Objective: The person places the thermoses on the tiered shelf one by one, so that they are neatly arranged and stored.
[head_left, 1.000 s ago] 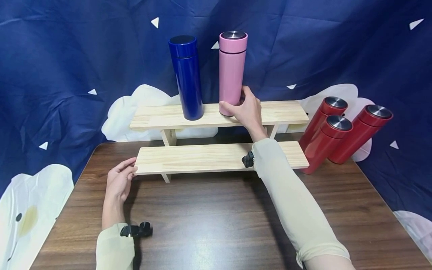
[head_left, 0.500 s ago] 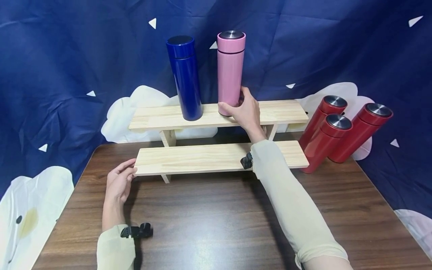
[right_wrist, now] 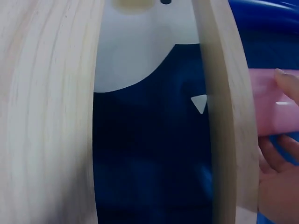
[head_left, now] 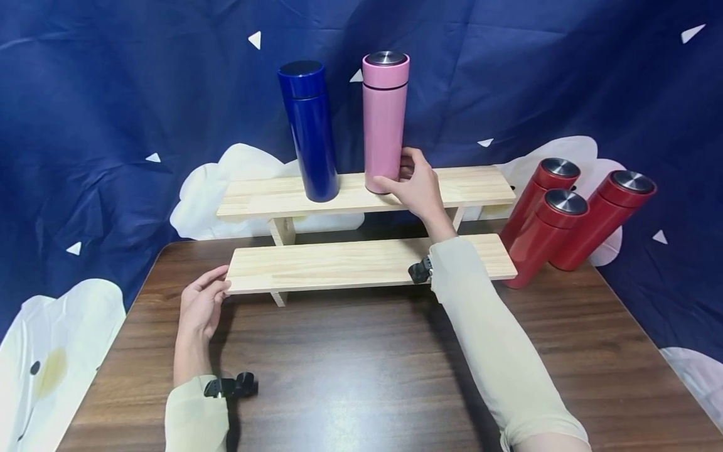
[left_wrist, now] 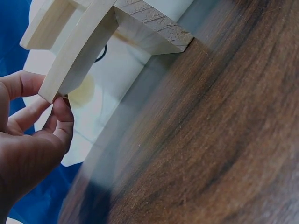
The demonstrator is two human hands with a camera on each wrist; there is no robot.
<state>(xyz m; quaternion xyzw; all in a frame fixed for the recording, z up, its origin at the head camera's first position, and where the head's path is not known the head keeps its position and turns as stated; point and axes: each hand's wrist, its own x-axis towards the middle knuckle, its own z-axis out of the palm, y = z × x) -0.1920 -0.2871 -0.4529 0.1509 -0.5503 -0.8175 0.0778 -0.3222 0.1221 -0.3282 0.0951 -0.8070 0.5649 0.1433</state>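
While the left hand (head_left: 200,304) pinches the end of the lower board (head_left: 339,265), probably steadying it, the right hand (head_left: 420,187) curls round the pink bottle (head_left: 385,125) down low, I guess so it won't tip. That one's upright on the upper board (head_left: 474,184), near the blue bottle (head_left: 312,135).
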